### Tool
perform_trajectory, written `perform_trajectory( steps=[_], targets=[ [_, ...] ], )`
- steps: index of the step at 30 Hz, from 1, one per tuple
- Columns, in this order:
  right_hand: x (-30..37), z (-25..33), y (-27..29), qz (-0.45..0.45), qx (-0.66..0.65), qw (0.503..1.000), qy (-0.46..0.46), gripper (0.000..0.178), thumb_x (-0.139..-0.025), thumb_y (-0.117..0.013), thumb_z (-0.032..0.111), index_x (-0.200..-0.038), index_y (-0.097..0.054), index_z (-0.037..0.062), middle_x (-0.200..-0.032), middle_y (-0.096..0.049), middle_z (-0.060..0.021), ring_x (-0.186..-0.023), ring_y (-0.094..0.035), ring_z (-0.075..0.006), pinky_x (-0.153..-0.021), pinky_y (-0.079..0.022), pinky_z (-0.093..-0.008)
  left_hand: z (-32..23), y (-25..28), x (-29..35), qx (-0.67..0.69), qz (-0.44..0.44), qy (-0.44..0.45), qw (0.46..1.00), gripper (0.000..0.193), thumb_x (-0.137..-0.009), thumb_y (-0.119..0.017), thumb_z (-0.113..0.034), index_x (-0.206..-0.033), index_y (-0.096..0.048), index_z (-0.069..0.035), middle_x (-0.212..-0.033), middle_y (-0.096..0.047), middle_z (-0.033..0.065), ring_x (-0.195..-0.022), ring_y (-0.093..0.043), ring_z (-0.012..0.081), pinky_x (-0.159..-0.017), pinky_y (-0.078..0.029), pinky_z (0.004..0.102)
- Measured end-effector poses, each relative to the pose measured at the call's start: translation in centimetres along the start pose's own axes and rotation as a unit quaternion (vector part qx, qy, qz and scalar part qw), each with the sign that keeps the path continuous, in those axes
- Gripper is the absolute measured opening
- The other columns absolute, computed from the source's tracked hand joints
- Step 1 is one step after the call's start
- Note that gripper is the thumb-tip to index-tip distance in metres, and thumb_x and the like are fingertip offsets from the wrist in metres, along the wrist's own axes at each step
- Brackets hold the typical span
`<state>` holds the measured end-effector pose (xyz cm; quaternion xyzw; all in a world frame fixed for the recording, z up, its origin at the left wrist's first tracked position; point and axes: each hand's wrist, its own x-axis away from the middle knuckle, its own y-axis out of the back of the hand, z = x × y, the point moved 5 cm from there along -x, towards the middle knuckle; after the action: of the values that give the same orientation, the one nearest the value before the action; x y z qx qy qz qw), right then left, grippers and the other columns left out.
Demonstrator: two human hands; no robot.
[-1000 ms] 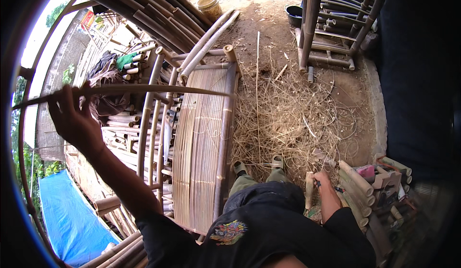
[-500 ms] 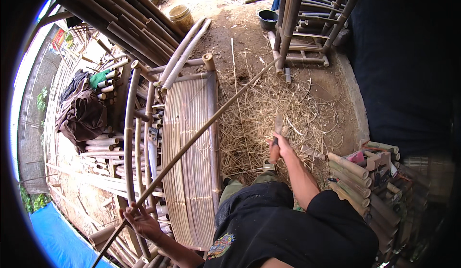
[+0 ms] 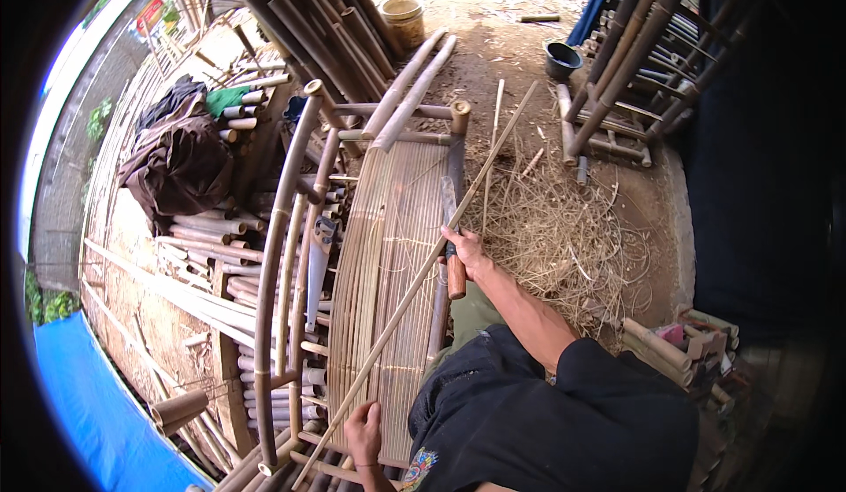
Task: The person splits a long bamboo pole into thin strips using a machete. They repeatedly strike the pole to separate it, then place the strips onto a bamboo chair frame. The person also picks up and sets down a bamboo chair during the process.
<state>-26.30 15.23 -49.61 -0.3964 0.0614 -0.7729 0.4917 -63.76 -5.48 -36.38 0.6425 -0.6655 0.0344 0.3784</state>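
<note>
A long bamboo strip [image 3: 399, 310] runs diagonally over a slatted bamboo bench [image 3: 352, 254]. My right hand [image 3: 467, 252] is closed around a knife with a wooden handle [image 3: 456, 278]; its blade [image 3: 448, 199] points away from me. The thumb side of that hand also pinches the strip near the bench's right edge. Close to the strip's near end, my left hand [image 3: 363, 432] is beside it, loosely curled with thumb and fingers apart, and nothing shows in it.
Bamboo shavings [image 3: 573, 245] cover the ground on the right. A handsaw [image 3: 318, 263] hangs by the bench's left rail. Bamboo poles [image 3: 304, 16], a bucket [image 3: 403, 21], a black basin [image 3: 561, 59] and a bamboo frame [image 3: 626, 78] stand farther off. Cut bamboo [image 3: 656, 348] lies at right.
My right hand with the knife has come left from over the shavings and now grips the strip too. My left hand has let go of the strip. The view has shifted.
</note>
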Motion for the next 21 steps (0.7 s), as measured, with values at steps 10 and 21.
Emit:
perform_trajectory(
  steps=[10,21],
  targets=[
    [-11.0,-2.0,-7.5,0.061,0.032,0.996,-0.056,0.037,-0.087,-0.068,0.037,-0.099,-0.057,0.0042,-0.083,-0.059,-0.0043,-0.072,-0.062,-0.0132,-0.052,-0.056,-0.0283,-12.0,-11.9,-24.8,-0.132,0.026,-0.127,0.983,0.039,-0.095,-0.052,-0.035,-0.082,-0.060,0.000,-0.068,-0.058,0.0249,-0.068,-0.061,0.0416,-0.059,-0.043,0.0480],
    [-36.1,-8.1,1.3,-0.028,0.658,0.746,-0.095,0.076,-0.092,-0.053,0.020,-0.151,-0.006,0.0123,-0.125,-0.043,-0.0277,-0.112,-0.049,-0.0420,-0.098,-0.041,-0.0486,-11.2,-10.8,-32.8,-0.233,0.013,0.042,0.971,0.069,-0.098,-0.033,-0.053,-0.066,-0.060,0.002,-0.055,-0.051,0.0234,-0.055,-0.056,0.0421,-0.053,-0.039,0.0495]
  ],
)
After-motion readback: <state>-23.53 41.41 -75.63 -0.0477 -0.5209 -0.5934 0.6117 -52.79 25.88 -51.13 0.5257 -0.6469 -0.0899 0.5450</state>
